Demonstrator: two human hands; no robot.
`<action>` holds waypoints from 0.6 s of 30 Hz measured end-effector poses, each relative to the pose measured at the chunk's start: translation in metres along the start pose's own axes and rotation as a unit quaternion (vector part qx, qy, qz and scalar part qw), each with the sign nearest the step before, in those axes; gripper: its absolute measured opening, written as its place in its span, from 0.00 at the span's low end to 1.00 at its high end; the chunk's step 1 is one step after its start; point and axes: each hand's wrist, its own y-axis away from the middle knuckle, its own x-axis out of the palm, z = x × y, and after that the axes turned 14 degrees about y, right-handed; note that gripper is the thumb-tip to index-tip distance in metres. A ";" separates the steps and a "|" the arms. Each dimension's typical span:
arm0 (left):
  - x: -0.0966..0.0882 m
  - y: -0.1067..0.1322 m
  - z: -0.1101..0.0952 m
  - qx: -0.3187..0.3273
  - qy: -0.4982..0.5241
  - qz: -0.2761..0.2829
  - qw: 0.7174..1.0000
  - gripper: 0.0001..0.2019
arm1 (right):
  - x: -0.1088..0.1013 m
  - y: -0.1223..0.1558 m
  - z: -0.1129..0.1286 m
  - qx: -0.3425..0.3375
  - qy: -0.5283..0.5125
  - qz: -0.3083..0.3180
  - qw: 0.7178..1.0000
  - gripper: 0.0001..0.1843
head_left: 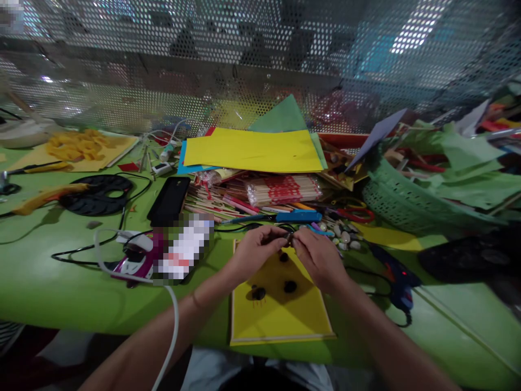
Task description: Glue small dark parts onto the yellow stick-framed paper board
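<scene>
The green tabletop (pixel 49 296) is crowded beyond the fingers with paper (pixel 252 152) and sticks (pixel 207 200), so movements are best kept compact. Below the fingers, the yellow board (pixel 280 324) is laid flat and should not be nudged by the wrists. The left hand (pixel 258 247) and right hand (pixel 315 252) are held together over its far end. To the right of the fingers, the glue gun (pixel 399 283), by which a red light is shown, should be kept away from the right forearm. Nearer than the fingers, three dark lumps (pixel 290 286) are set on the board and should be left undisturbed. Between both hands' fingertips, a dark piece (pixel 289 237) is pinched; its shape cannot be told. Light, even pressure is called for, with the piece turned by fingertips alone.
</scene>
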 end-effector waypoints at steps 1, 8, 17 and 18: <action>0.000 0.000 0.000 0.004 -0.009 0.001 1.000 0.12 | -0.001 0.000 0.000 -0.004 0.003 0.002 1.000 0.12; -0.001 0.004 0.003 0.036 -0.080 0.003 0.996 0.11 | -0.007 0.000 -0.003 -0.034 0.023 0.040 0.998 0.12; -0.001 0.005 0.003 0.099 -0.213 0.005 0.972 0.08 | 0.000 0.000 0.000 -0.026 0.011 -0.021 0.999 0.13; 0.000 0.005 0.002 0.102 -0.220 0.005 0.970 0.08 | 0.001 0.000 0.001 -0.022 -0.003 -0.035 0.999 0.14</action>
